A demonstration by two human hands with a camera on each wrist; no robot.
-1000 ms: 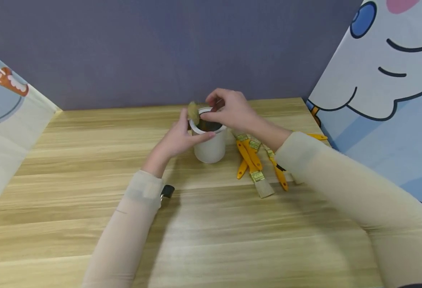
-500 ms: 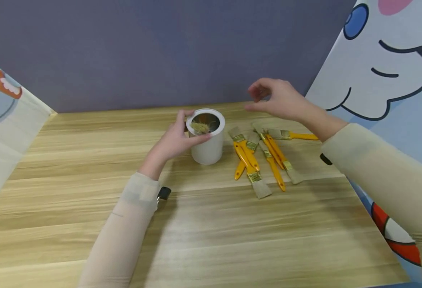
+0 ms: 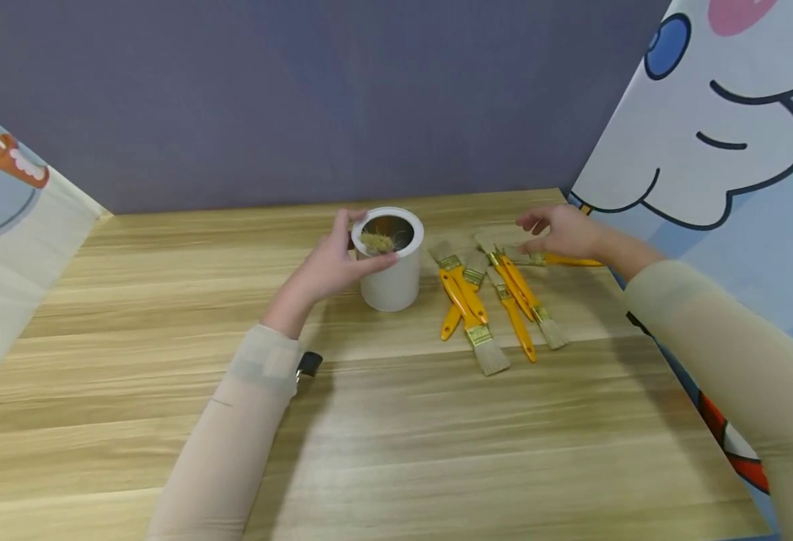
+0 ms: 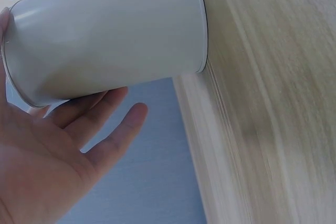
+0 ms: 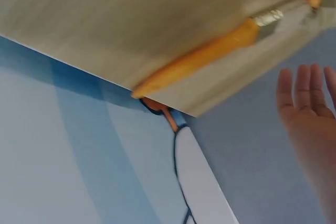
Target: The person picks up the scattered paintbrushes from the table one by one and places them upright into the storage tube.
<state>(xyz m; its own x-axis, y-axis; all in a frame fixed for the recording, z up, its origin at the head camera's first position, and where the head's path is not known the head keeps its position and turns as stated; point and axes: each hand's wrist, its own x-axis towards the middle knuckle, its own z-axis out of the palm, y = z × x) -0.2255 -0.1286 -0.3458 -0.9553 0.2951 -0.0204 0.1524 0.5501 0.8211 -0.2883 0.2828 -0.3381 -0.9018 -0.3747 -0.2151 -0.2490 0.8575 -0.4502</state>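
Observation:
My left hand (image 3: 331,264) holds the upper part of a white can (image 3: 391,282), thumb along the near side and fingers around the left and back. The can stands upright on the table. Inside its mouth, the pale bristles of a brush (image 3: 377,241) lean toward the left rim. In the left wrist view the can (image 4: 110,35) lies against the fingers. My right hand (image 3: 568,231) hovers empty, fingers loosely bent, just above a yellow-handled paintbrush (image 3: 580,262) at the right. That paintbrush (image 5: 205,56) lies near the table's edge in the right wrist view, apart from the hand.
Several more yellow-handled paintbrushes (image 3: 465,289) lie in a loose, partly crossed pile right of the can. The wooden table (image 3: 396,443) meets a dark grey-blue wall (image 3: 342,98) at the back. Printed cartoon panels (image 3: 701,135) border both sides.
My right hand has left the can's mouth, moved right, then come down over the rightmost paintbrush. The brush's bristles have sunk lower into the can. My left hand stays at the can.

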